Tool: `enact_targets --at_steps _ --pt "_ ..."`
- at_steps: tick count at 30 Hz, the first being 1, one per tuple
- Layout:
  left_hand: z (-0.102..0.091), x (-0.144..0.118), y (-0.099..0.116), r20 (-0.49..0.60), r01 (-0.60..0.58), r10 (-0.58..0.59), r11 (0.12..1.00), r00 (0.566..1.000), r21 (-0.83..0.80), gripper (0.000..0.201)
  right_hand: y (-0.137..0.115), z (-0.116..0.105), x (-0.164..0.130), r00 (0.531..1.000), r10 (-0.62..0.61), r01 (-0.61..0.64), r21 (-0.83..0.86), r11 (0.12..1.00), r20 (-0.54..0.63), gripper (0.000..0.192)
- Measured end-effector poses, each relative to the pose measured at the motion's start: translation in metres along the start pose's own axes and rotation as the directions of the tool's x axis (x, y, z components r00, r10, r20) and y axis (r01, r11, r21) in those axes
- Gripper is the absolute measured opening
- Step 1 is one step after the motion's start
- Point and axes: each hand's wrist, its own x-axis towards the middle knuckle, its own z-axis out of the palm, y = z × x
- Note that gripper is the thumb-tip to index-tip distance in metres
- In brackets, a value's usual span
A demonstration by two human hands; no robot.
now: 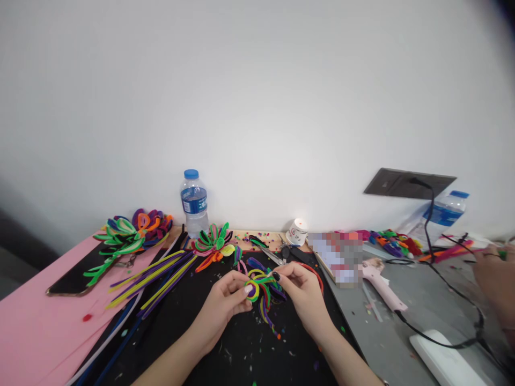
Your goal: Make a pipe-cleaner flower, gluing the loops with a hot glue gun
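Between my two hands is a multicoloured pipe-cleaner flower point(265, 288) with green, purple, yellow and red loops and a dangling tail. My left hand point(229, 297) pinches a round yellow, green and purple loop of it between thumb and fingers. On the other side my right hand point(300, 292), with a dark thumbnail, is closed on the flower's upper right part. Scissors point(273, 256) lie just behind the flower, blades open. Another pipe-cleaner flower point(215, 244) rests beyond my left hand, beside yellow and purple pipe cleaners point(155, 279).
A water bottle point(195, 206) stands by the wall. Pipe-cleaner flowers point(134, 230) lie near a dark phone point(76, 273) at left. At right are a paper cup point(297, 232), a pink glue gun point(384, 287) with its cord, a white box point(446, 359) and another person's hand point(494, 273).
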Motion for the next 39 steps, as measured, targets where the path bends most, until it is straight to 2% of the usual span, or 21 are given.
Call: enact_targets --at_steps 9,23,28,39 --pt "-0.001 0.002 0.001 -0.112 -0.041 0.038 0.999 0.993 -0.026 0.013 0.0 0.006 -0.003 0.997 -0.069 0.071 -0.079 0.994 0.035 0.014" --pt "-0.001 0.002 -0.002 -0.164 -0.06 0.045 0.995 0.985 -0.084 0.018 0.006 0.014 -0.008 0.996 0.064 -0.066 0.03 0.997 0.066 0.012" --pt "0.001 0.001 0.0 -0.17 -0.073 0.054 0.992 0.984 -0.107 0.019 0.009 0.016 -0.009 0.995 0.076 -0.078 0.042 0.996 0.058 0.022" --pt "0.002 0.002 0.0 -0.156 -0.029 0.001 0.984 0.988 -0.177 0.018 0.014 0.02 -0.013 0.978 0.18 -0.197 0.175 0.965 0.106 0.021"
